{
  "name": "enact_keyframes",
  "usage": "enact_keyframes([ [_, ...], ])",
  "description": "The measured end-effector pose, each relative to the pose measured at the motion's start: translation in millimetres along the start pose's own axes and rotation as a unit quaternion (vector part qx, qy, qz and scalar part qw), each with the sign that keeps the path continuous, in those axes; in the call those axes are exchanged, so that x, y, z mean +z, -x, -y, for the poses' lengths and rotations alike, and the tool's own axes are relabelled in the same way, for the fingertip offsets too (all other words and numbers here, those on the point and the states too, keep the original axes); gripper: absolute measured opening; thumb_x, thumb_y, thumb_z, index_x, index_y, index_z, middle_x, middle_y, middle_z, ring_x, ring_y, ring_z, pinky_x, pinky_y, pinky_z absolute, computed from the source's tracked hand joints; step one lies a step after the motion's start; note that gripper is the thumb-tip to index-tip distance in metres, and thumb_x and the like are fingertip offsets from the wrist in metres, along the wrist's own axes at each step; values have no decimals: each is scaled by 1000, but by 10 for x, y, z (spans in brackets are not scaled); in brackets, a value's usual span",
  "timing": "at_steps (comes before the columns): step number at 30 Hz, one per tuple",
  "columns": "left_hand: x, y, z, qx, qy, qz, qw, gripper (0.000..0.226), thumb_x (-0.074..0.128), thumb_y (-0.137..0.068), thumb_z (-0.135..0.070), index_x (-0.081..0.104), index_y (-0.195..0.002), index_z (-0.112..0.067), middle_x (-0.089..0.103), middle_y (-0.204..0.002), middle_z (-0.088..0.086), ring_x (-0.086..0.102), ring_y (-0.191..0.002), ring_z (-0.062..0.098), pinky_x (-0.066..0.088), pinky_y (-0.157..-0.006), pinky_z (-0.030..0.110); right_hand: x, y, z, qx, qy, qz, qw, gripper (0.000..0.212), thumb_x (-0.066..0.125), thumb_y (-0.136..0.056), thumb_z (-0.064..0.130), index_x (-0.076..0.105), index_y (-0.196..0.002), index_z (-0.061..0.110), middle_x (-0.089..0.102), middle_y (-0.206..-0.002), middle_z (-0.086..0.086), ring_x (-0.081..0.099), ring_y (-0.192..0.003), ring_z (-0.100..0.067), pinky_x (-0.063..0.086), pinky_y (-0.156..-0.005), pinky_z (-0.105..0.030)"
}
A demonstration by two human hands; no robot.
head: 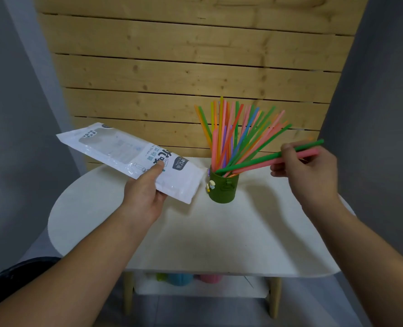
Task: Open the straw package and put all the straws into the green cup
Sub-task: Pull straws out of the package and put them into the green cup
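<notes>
A white straw package [134,159], apparently emptied, is held flat above the left edge of the white table [195,244], pinched between thumb and fingers of the left hand [146,192]. A green and a pink straw [254,162] are gripped by the closed fingers of the right hand [309,171], their tips already inside the green cup [222,187] near the table's back edge, where the other straws [233,135] fan out. Light, smooth and easily bent, they are best held mid-length

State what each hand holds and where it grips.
The left hand holds the straw package by its near long edge. The right hand pinches a green and a pink straw near their upper ends, their lower ends in the green cup.
</notes>
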State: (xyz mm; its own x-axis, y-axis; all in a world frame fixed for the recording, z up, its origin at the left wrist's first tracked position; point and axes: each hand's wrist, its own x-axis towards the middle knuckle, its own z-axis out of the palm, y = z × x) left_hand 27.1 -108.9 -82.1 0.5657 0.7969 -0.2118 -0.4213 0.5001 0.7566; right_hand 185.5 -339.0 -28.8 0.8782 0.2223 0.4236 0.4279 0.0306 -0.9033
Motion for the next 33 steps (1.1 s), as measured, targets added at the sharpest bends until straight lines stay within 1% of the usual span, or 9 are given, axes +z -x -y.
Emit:
enact_keyframes([
  [3, -9, 3, -11, 3, -4, 2, 1000, 32, 72, -91, -4, 70, -122, -13, 81, -111, 4, 79, -94, 18, 63, -63, 31, 119, -47, 7, -20, 38, 10, 999, 14, 62, -93, 24, 68, -83, 16, 72, -65, -1, 72, -58, -17, 61, -54, -29],
  [6, -18, -3, -25, 8, -8, 6, 1000, 29, 72, -92, -4, 71, -119, -14, 81, -110, 4, 79, -94, 17, 64, -64, 31, 228, -78, -24, -21, 67, 20, 997, 18, 63, -94, 25, 66, -86, 10, 70, -64, -1, 71, -57, -15, 61, -54, -31],
  [10, -27, 1, -42, 6, -8, 10, 1000, 28, 71, -92, -4, 71, -119, -14, 81, -110, 4, 79, -96, 18, 64, -65, 31, 357, -111, -54, -35, 81, 26, 996, 18, 63, -94, 28, 64, -82, 15, 71, -71, -2, 71, -63, -16, 60, -51, -29],
  [14, -26, 18, -56, 4, -7, 13, 1000, 31, 70, -93, -5, 69, -123, -12, 81, -112, 5, 79, -95, 18, 64, -66, 30, 478, -148, -64, -50, 88, 35, 994, 15, 65, -93, 28, 62, -78, 27, 71, -76, 3, 71, -73, -20, 62, -64, -43],
  [16, -29, 25, -67, 5, -6, 13, 1000, 32, 70, -93, -4, 69, -125, -12, 81, -112, 6, 79, -92, 17, 64, -65, 30, 546, -162, -84, -49, 93, 46, 993, 9, 67, -91, 26, 66, -83, 22, 72, -80, 1, 71, -76, -21, 61, -68, -48],
  [19, -27, 40, -78, 5, -6, 14, 1000, 33, 70, -93, -4, 69, -126, -11, 81, -111, 6, 79, -89, 16, 64, -64, 30, 620, -177, -149, -37, 109, 61, 991, 15, 71, -89, 26, 68, -89, 10, 74, -82, -4, 71, -76, -23, 60, -70, -49],
  [23, -44, 51, -112, 6, -8, 17, 1000, 33, 70, -93, -5, 69, -126, -11, 81, -111, 6, 79, -90, 16, 64, -64, 30, 690, -214, -248, -26, 122, 79, 989, 20, 70, -89, 27, 68, -88, 8, 73, -81, -7, 71, -77, -26, 60, -72, -51],
  [29, -74, 83, -150, -1, -11, 17, 1000, 33, 71, -93, -7, 69, -126, -12, 81, -110, 5, 79, -89, 16, 65, -68, 31, 744, -196, -361, 0, 123, 117, 985, 21, 74, -86, 26, 70, -99, 10, 74, -93, -3, 69, -89, -18, 59, -84, -46],
  [33, -123, 129, -181, -5, -4, 10, 1000, 32, 72, -92, -6, 70, -123, -12, 82, -104, 3, 80, -85, 15, 65, -64, 30, 676, -143, -273, -19, 135, 65, 989, 51, 85, -72, 39, 52, -108, 23, 62, -85, 6, 63, -77, -8, 54, -68, -30],
])
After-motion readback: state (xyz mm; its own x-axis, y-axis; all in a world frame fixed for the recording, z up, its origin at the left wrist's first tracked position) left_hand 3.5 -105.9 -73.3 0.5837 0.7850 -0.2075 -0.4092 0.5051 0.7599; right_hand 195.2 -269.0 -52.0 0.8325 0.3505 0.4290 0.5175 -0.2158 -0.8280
